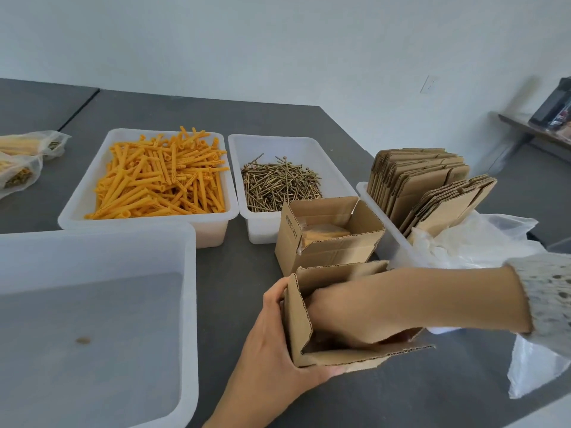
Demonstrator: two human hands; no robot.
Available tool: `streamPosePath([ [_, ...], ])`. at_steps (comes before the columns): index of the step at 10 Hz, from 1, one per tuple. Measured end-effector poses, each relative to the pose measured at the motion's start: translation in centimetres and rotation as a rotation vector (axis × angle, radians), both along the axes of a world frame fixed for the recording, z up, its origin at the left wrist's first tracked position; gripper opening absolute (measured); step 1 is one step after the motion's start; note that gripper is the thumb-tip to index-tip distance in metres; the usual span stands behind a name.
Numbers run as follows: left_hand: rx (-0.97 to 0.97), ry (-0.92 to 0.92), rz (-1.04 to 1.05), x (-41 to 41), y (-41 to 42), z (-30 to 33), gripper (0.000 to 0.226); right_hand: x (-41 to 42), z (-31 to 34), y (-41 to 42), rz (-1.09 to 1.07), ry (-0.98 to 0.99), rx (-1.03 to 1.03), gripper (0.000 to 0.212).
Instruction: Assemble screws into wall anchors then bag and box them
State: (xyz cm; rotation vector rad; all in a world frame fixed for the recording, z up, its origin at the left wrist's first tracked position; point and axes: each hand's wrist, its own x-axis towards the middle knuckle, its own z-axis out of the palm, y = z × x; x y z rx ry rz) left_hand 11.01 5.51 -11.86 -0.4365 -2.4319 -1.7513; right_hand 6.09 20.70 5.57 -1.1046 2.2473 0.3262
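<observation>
My left hand grips the left end of a small open cardboard box near the table's front edge. My right hand reaches deep into that box from the right; its fingers are hidden inside, so what they hold cannot be seen. Just behind stands a second open cardboard box with a bag of orange anchors inside it. Farther back, a white bin holds loose orange wall anchors, and another white bin holds brass screws.
A large white bin with only a small brown speck in it fills the front left. Flat folded cartons stand in a bin at the right, beside clear plastic bags. Filled bags lie at the far left. The table ends at right.
</observation>
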Motion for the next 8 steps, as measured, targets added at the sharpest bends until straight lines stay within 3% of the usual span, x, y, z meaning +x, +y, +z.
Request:
streamPosePath([
  [2,0.004,-0.033,0.041,0.2,0.3,0.3,0.115,1.7,0.6,1.5,-0.104,0.017,-0.135,0.060],
  [3,-0.010,-0.013,0.139,0.5,1.6,0.5,0.122,4.1,0.8,4.3,-0.120,0.134,-0.277,0.061],
  [4,-0.158,0.083,0.257,0.7,3.3,0.6,0.124,6.9,0.6,5.7,-0.122,0.361,-0.490,0.044],
  [5,-0.268,0.110,0.331,0.2,4.7,0.4,0.126,8.4,-0.3,7.1,-0.113,0.408,-0.586,0.033],
  [8,-0.295,-0.071,0.361,-1.5,6.0,0.6,0.126,10.3,-2.1,11.6,-0.162,0.368,-0.646,0.039],
])
